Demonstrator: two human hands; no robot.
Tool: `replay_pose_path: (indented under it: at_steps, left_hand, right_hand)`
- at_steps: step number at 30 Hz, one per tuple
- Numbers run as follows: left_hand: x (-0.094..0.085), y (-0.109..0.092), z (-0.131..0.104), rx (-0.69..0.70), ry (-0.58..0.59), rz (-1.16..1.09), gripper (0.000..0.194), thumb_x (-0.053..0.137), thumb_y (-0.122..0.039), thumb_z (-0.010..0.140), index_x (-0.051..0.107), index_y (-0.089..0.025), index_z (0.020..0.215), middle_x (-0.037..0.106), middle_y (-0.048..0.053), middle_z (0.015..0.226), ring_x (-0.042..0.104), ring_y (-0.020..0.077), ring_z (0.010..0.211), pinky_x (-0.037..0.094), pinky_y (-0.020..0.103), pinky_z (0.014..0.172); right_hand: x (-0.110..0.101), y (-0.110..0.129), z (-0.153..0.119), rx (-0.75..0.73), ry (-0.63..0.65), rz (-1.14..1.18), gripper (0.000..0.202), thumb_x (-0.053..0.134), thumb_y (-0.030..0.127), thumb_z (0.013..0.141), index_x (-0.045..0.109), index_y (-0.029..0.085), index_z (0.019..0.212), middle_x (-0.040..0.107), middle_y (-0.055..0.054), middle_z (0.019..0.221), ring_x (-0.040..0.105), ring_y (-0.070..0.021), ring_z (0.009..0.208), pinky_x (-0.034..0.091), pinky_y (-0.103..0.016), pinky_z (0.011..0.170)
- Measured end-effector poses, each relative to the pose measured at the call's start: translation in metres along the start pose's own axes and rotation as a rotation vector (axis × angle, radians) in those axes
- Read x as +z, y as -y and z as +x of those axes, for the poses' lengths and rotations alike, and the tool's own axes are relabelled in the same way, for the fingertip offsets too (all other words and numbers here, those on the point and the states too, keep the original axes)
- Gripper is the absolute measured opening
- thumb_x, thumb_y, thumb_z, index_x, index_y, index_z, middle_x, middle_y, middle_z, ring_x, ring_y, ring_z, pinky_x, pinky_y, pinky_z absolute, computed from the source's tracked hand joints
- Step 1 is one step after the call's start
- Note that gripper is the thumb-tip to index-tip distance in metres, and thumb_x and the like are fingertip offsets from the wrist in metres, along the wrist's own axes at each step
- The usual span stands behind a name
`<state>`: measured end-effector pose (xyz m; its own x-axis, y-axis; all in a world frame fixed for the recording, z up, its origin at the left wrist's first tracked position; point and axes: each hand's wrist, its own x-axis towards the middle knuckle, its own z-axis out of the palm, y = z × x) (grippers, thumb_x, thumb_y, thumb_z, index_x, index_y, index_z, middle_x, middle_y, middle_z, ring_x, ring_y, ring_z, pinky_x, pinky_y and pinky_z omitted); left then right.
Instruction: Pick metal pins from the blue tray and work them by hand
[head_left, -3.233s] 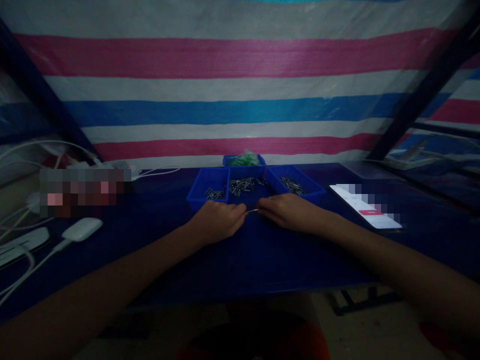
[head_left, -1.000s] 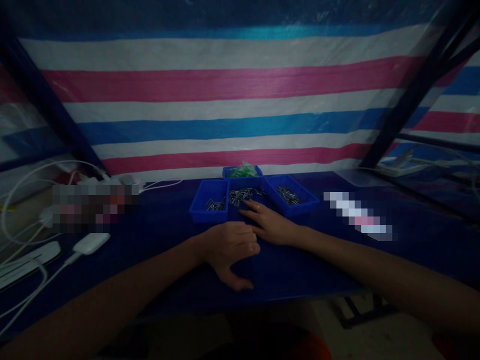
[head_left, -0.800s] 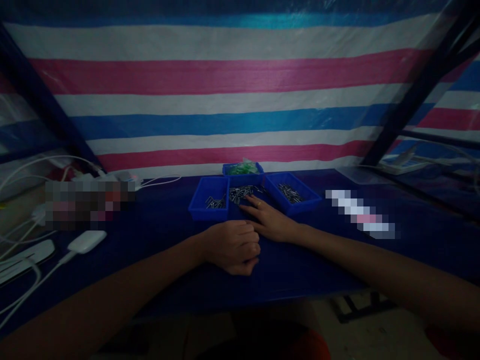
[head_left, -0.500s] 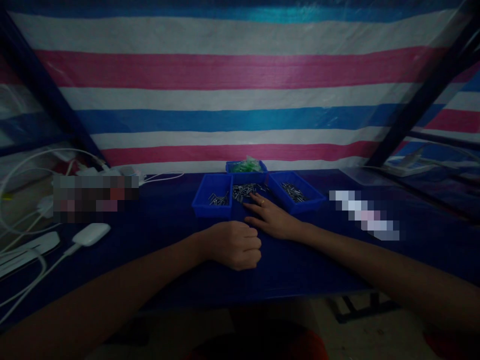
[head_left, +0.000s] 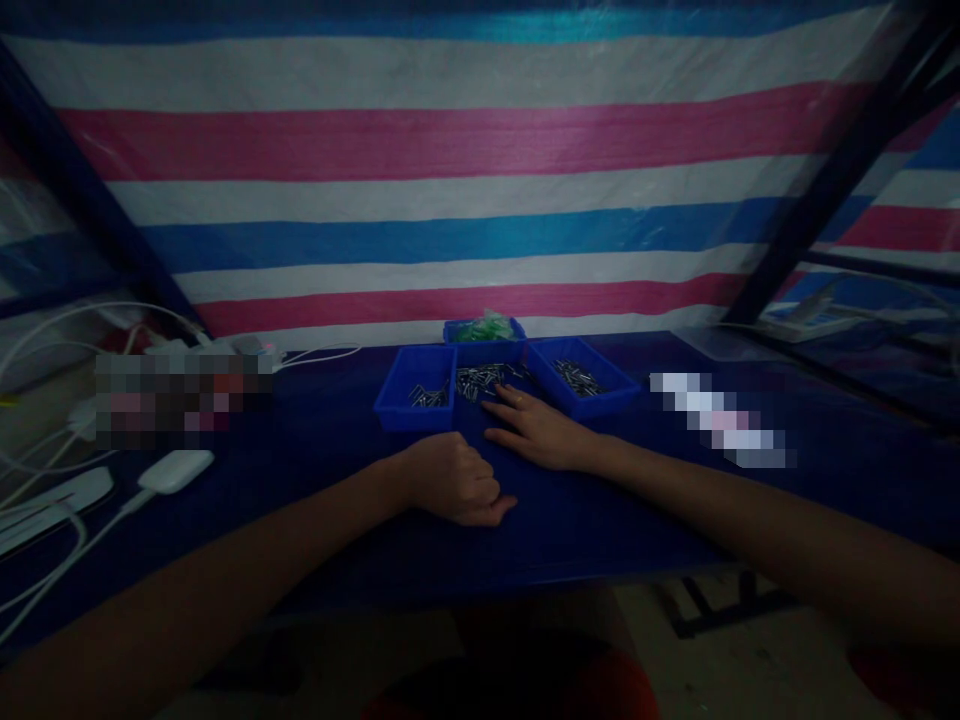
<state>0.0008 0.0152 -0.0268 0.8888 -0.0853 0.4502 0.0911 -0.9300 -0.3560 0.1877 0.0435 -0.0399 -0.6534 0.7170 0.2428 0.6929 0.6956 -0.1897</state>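
My left hand (head_left: 456,480) is curled into a fist above the front of the blue table (head_left: 570,540), its thumb pointing right. Whatever the fist may hold is hidden. Beyond and to its right, my right hand (head_left: 541,430), with a ring on one finger, lies with fingers spread. Its fingertips reach the near edge of a loose pile of small metal pins (head_left: 480,380). Left of that pile stands a blue bin (head_left: 415,415) with some pins in it. To the right, another blue bin (head_left: 600,403) also holds metal pins.
Behind the pile, a third blue bin (head_left: 487,350) holds a green item in clear plastic (head_left: 487,326). White cables and a white adapter (head_left: 176,472) lie at the left. A blurred-out strip (head_left: 720,420) is at the right. A striped sheet (head_left: 450,140) hangs behind.
My left fist has turned, and its thumb now sticks out to the right. The right hand stays spread beside the pins. The whole view has shifted slightly.
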Motion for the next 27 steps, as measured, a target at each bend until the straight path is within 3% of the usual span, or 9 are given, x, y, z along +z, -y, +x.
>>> replay_pose_path:
  at_steps: [6, 13, 17, 27]
  left_hand:
    - [0.001, 0.004, -0.002, -0.076, 0.06, 0.039, 0.038, 0.042, -0.026, 0.082, 0.05, -0.017, 0.046, 0.053, -0.003, 0.042, 0.047, 0.0089, 0.035, 0.025, 0.023, 0.036]
    - [0.002, 0.005, -0.002, -0.142, 0.154, 0.021, 0.038, 0.039, -0.026, 0.083, 0.052, -0.017, 0.049, 0.055, -0.003, 0.045, 0.048, 0.0091, 0.038, 0.025, 0.023, 0.037]
    - [0.003, 0.005, -0.001, -0.152, 0.165, 0.03, 0.038, 0.039, -0.027, 0.084, 0.052, -0.017, 0.05, 0.055, -0.002, 0.045, 0.049, 0.0092, 0.039, 0.024, 0.024, 0.037]
    - [0.0, 0.005, 0.0, -0.22, 0.248, 0.07, 0.036, 0.037, -0.027, 0.084, 0.053, -0.016, 0.054, 0.058, -0.002, 0.051, 0.054, 0.0114, 0.045, 0.028, 0.025, 0.039]
  right_hand:
    - [-0.003, 0.0, -0.001, -0.011, 0.008, -0.037, 0.057, 0.034, 0.046, 0.087, 0.041, 0.007, 0.128, 0.039, -0.019, 0.132, 0.03, -0.0266, 0.125, 0.028, -0.042, 0.101]
    - [-0.006, -0.001, -0.002, -0.034, 0.023, -0.039, 0.06, 0.034, 0.045, 0.087, 0.036, 0.003, 0.13, 0.035, -0.021, 0.134, 0.031, -0.026, 0.124, 0.026, -0.04, 0.102]
    - [-0.006, -0.002, -0.002, -0.059, 0.024, -0.046, 0.058, 0.033, 0.045, 0.088, 0.04, 0.003, 0.127, 0.038, -0.019, 0.132, 0.031, -0.0254, 0.124, 0.027, -0.041, 0.101]
    - [-0.017, -0.001, -0.008, -0.108, 0.009, -0.028, 0.041, 0.041, 0.035, 0.087, 0.054, 0.007, 0.113, 0.055, -0.015, 0.112, 0.051, -0.0211, 0.102, 0.04, -0.034, 0.09]
